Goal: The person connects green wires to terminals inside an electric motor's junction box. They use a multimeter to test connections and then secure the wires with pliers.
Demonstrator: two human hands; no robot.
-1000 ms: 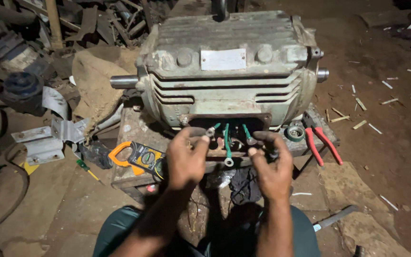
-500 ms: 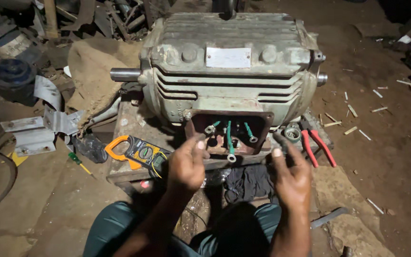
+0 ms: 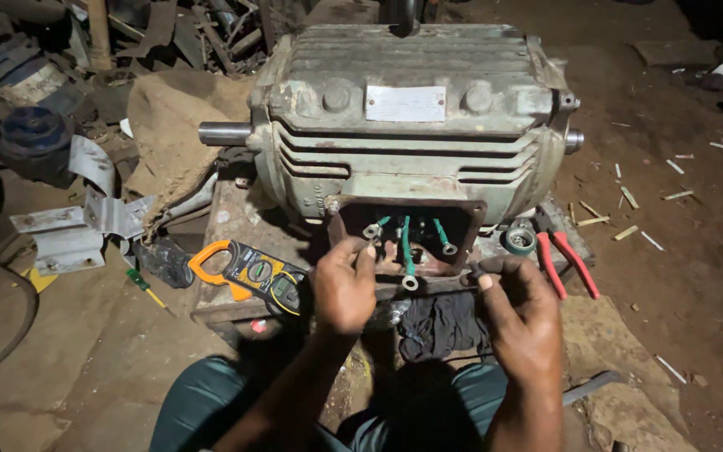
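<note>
- Big grey-green electric motor (image 3: pixel 412 125) sits on a low wooden block (image 3: pixel 236 226) on the dirt floor; its open terminal box (image 3: pixel 407 238) faces the person, at the block's near edge.
- Left hand (image 3: pixel 343 289) is at the box's lower left corner, fingers curled, thumb and forefinger pinched on what looks like a lead end or lug; too small to tell exactly which.
- Right hand (image 3: pixel 522 322) is at the box's lower right corner, fingers bent and closed on something small and dark at the rim; I cannot tell what.
- Green-sleeved leads (image 3: pixel 407 251) with ring lugs hang out of the box, the middle one dangling over the lower rim between the two hands.
- To do this well, I judge: keep each lead apart, grip by the lug and not the sleeve, don't let bare lugs touch each other or the casing.
- Clamp meter (image 3: pixel 248 272), orange and dark, lies on the block just left of the left hand; red-handled pliers (image 3: pixel 566 264) lie by the block's right edge, near the right hand.
- Dark cloth (image 3: pixel 441 326) hangs below the box.
- Light is dim; work slowly.
</note>
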